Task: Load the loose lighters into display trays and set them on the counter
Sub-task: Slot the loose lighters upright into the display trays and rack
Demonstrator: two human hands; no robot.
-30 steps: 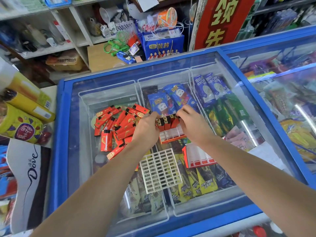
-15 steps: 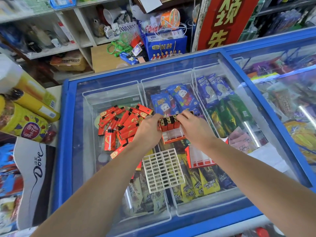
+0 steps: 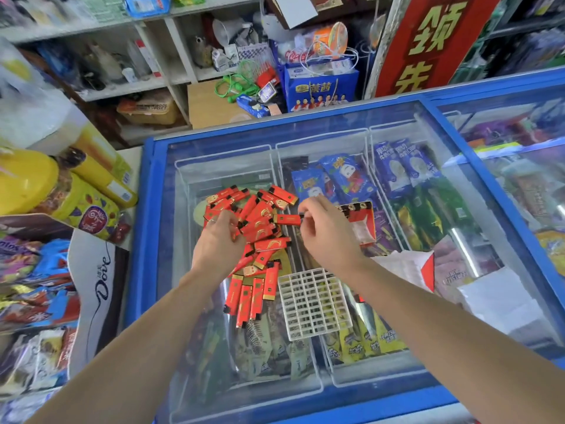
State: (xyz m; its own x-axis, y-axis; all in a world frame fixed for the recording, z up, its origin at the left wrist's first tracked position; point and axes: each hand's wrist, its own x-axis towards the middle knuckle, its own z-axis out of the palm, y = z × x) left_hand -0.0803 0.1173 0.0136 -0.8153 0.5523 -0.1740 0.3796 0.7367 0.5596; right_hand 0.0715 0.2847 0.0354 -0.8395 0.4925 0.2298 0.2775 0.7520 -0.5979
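Plainly, the weak spot is the right hand [image 3: 328, 232], whose thumb and forefinger pinch one lighter [image 3: 287, 219] only by its black end, so the body sticks out sideways toward nine o'clock; a loose pinch there could let it swing down or drop back on the pile of loose lighters [image 3: 253, 234]. The left hand [image 3: 218, 240] lies at eight o'clock from that lighter with fingers curled into the pile, and I cannot tell whether it grips any; raking could push lighters across the slick glass lid [image 3: 305, 390] of the freezer that serves as desk. The red display tray [image 3: 362, 223], at three o'clock from the right hand, looks tilted and nearly empty, so a careless insert might tip it. Counted: two hands, one held lighter, roughly twenty-five to thirty loose ones, about three seated in the red tray, one white grid tray [image 3: 315, 304] at six o'clock, and one more red-and-white piece [image 3: 411, 264] at four o'clock.
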